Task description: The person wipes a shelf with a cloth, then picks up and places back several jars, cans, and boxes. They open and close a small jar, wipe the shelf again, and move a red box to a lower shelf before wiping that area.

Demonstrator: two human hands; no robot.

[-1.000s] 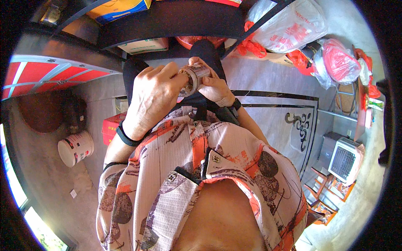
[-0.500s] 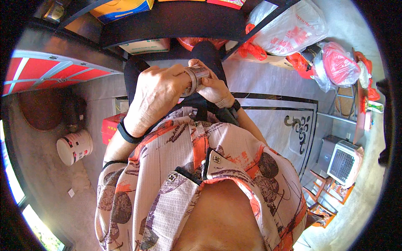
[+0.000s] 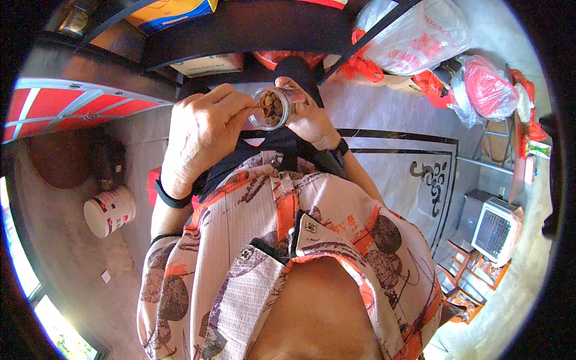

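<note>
A clear jar (image 3: 290, 108) lies tilted in my right hand (image 3: 312, 123), whose fingers wrap round its side. Its round mouth faces left toward my other hand and shows brown, dried-looking pieces (image 3: 272, 108) inside. Just at the rim, my left hand (image 3: 207, 135) has thumb and fingers pinched together. Something small may be between those fingertips, but I cannot make it out. No lid is visible on the jar.
Dark shelves (image 3: 252, 33) with boxes stand ahead of my knees. Plastic bags (image 3: 414, 42) are piled at the far right. A white bucket (image 3: 110, 211) lies at the left, and a heater-like appliance (image 3: 495, 231) stands at the right.
My left hand has drawn back leftward from over the jar, so the jar's mouth and brown contents now show. My right hand keeps hold of the jar.
</note>
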